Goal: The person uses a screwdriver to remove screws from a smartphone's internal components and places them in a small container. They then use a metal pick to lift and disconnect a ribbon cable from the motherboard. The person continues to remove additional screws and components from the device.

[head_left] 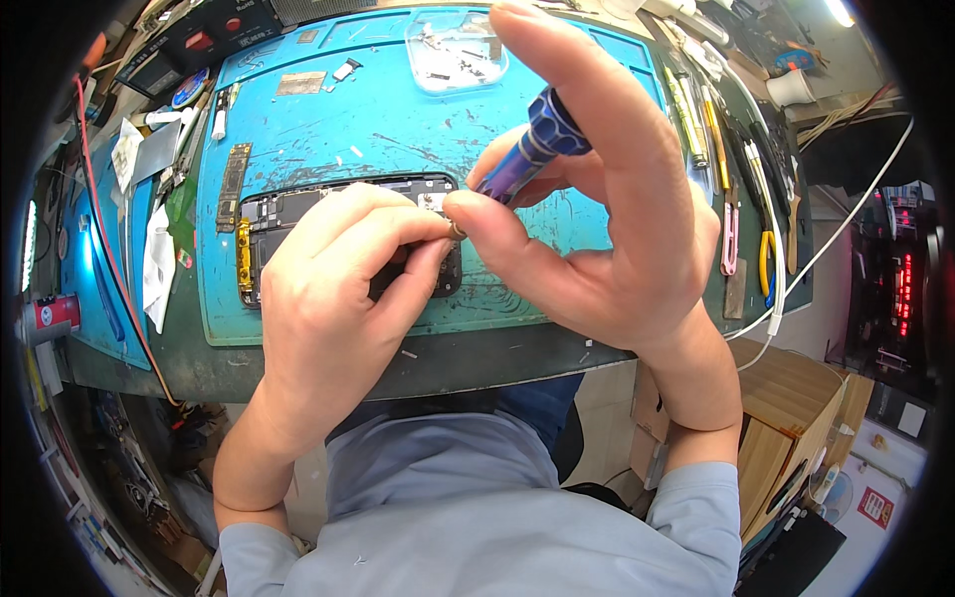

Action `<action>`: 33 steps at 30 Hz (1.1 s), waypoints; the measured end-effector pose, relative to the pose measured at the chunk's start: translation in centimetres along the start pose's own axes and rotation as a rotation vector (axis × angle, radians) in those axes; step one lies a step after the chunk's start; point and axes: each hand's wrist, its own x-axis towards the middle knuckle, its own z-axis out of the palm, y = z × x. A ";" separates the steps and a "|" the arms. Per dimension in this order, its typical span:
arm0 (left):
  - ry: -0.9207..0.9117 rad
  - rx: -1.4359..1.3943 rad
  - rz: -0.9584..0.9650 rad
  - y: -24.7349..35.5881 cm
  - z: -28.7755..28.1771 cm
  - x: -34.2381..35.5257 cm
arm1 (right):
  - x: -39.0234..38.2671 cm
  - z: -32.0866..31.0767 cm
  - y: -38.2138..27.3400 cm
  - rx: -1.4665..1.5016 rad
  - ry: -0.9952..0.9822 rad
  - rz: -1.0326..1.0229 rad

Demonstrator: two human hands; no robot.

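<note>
An opened phone [288,209] lies on a blue mat [373,119], left of the middle of the table [477,370], its inner parts bare. The left hand [333,264] covers much of it, thumb and forefinger drawn to a narrow pinch above the right part of the phone; whether they grip anything small cannot be told. The right hand [637,224] holds a blue and purple screwdriver [514,164] between thumb and fingers, tilted, its cap to the far right. The tip is hidden near the left fingertips, and the two hands are close together there.

A yellow part [245,259] sits along the phone's left end. Just beyond that end, a dark circuit board [234,184] lies on the mat. At the far side stands a clear tub [426,86] with small pieces inside. On the right are yellow-handled pliers [767,264], with a white cable [801,261] running past them.
</note>
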 end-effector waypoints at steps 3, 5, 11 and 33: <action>-0.002 0.010 0.002 0.0 -0.1 0.0 | 0.2 -0.3 0.1 -0.013 -0.035 -0.020; -0.002 0.017 0.007 0.0 -0.1 0.0 | 0.5 -0.9 0.1 -0.041 -0.090 -0.036; -0.003 0.026 0.001 0.0 -0.1 -0.1 | 1.9 -1.7 -0.4 -0.130 -0.243 -0.068; -0.030 0.020 -0.005 -0.2 -0.3 -0.3 | 0.0 -0.7 -0.6 0.090 -0.202 0.065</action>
